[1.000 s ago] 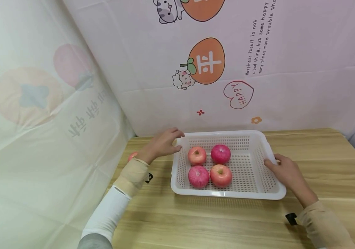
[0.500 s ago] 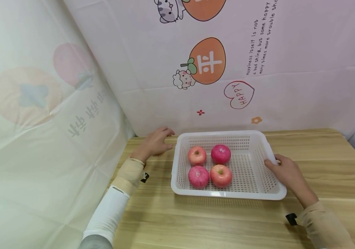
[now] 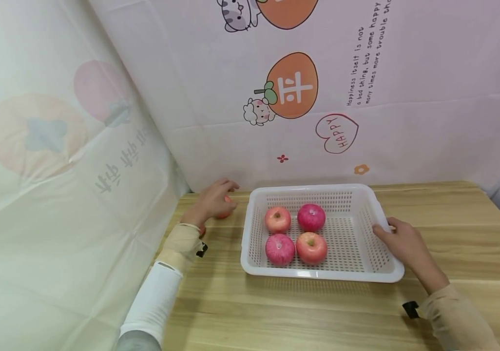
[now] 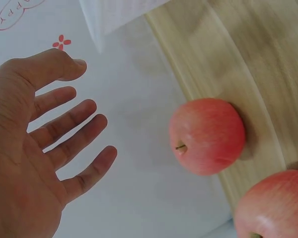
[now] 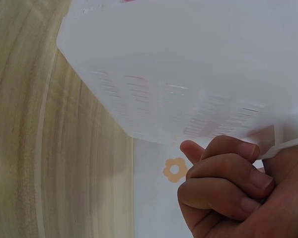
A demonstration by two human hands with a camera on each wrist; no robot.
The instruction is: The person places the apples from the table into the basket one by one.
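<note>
My left hand (image 3: pixel 210 202) hovers over the back left of the table, fingers spread and holding nothing. Two red apples lie near it: one apple (image 3: pixel 224 212) is partly hidden by the fingers, and another apple (image 3: pixel 202 230) is mostly behind the wrist. The left wrist view shows both, the nearer apple (image 4: pixel 207 136) apart from the fingers. A white plastic basket (image 3: pixel 316 274) holds several apples in its left half, among them a dark pink apple (image 3: pixel 311 217). My right hand (image 3: pixel 403 243) grips its right rim, thumb on top and fingers curled (image 5: pixel 228 183) below.
A wooden table (image 3: pixel 302 317) bears everything. Behind it hangs a printed white cloth (image 3: pixel 215 151), and another pale cloth (image 3: pixel 114 234) borders the left side. The basket's perforated wall (image 5: pixel 179 54) fills much of the right wrist view.
My left hand has moved left, away from the basket's left rim, over the loose apples. The right hand and the basket have stayed in place.
</note>
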